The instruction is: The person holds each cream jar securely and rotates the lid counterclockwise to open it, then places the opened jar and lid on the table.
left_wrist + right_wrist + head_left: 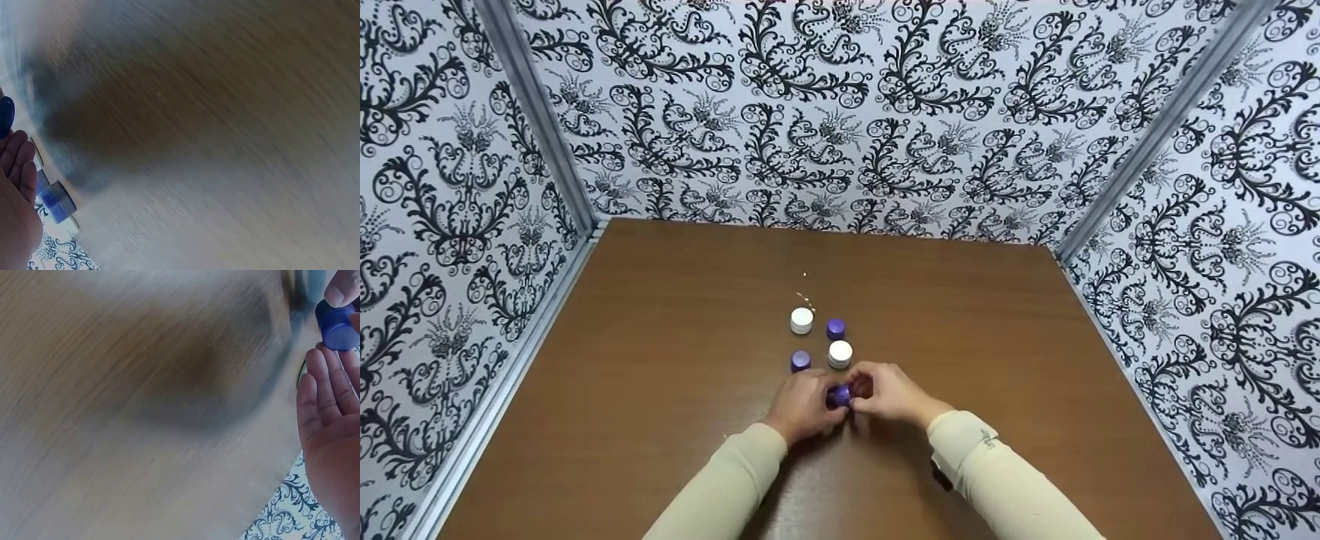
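- Nearest to you are your two cream sleeves [720, 487], which come in from the lower edge of the head view and meet over the brown table [660, 420].
- Your left hand [802, 409] and your right hand [889, 394] are together at the middle of the table, and between them is one purple cap [838, 395].
- Both hands are grasping this purple cap: in the head view the fingers of each hand curl in on it from its own side.
- In the right wrist view the purple cap [336, 326] is at the upper right corner, with a fingertip [341, 291] pressed on its top; the right hand's fingers [326, 391] below it look quite straight there, so the exact grip is not clear from that view.
- In the left wrist view you see only the edge of your left hand [17, 185] and a little part of the purple cap [4, 115]; the picture is much blurred.
- Just behind your hands stand a second purple cap [801, 361] on the left and a white cap [840, 354] on the right, near to each other but apart.
- A little farther are another white cap [802, 320] on the left and a third purple cap [835, 328] on the right.
- Behind these lies a small, thin thing [805, 300] on the table, too small to tell what it is.
- Farthest, the patterned walls [840, 112] in black and white close the table on three sides.
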`<move>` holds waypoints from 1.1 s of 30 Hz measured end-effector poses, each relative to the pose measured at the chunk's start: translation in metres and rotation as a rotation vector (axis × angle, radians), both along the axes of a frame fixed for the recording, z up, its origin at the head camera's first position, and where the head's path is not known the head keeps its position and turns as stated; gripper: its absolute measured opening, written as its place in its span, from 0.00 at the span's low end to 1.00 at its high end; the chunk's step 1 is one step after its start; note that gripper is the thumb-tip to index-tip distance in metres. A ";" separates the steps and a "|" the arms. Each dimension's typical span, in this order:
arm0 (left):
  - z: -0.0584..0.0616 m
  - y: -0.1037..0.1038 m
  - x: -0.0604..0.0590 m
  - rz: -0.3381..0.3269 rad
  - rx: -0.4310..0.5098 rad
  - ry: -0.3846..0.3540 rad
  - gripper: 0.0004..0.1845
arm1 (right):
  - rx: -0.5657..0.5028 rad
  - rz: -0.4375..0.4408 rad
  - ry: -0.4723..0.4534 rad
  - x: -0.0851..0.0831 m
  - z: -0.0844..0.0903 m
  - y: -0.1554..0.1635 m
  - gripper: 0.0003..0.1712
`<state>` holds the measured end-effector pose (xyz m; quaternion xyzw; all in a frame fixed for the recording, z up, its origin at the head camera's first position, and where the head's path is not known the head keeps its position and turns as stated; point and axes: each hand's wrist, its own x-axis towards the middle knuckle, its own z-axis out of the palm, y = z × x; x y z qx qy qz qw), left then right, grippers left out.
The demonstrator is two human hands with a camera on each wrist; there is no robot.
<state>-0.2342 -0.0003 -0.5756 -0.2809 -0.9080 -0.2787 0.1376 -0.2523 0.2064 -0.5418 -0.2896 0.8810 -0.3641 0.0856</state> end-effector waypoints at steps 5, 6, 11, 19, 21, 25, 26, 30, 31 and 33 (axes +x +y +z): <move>0.000 0.001 0.000 0.007 -0.011 0.002 0.17 | -0.002 -0.002 0.012 -0.001 0.000 0.001 0.15; 0.000 0.001 0.000 0.003 -0.008 -0.001 0.18 | 0.003 -0.010 0.009 -0.001 0.000 0.001 0.14; 0.001 0.002 0.000 -0.012 0.016 -0.010 0.19 | 0.034 -0.061 -0.032 0.001 0.001 0.002 0.11; 0.001 0.000 0.001 0.012 0.004 -0.010 0.18 | 0.084 -0.091 -0.066 0.000 -0.001 0.002 0.11; 0.002 0.000 0.002 0.011 0.004 -0.016 0.18 | 0.077 -0.087 -0.072 0.000 0.000 0.001 0.10; 0.002 0.000 0.002 0.005 -0.001 -0.032 0.17 | 0.051 -0.066 -0.075 0.002 0.002 0.000 0.09; 0.002 0.000 0.002 0.003 -0.002 -0.034 0.17 | 0.042 -0.060 -0.076 0.002 0.003 0.000 0.10; 0.002 0.000 0.002 0.003 -0.007 -0.032 0.18 | 0.015 -0.043 -0.089 0.003 0.004 -0.001 0.13; 0.002 0.000 0.002 0.003 -0.010 -0.030 0.18 | 0.012 -0.041 -0.090 0.003 0.004 -0.001 0.13; 0.001 0.000 0.002 0.004 -0.011 -0.028 0.18 | 0.009 -0.038 -0.090 0.003 0.004 -0.001 0.14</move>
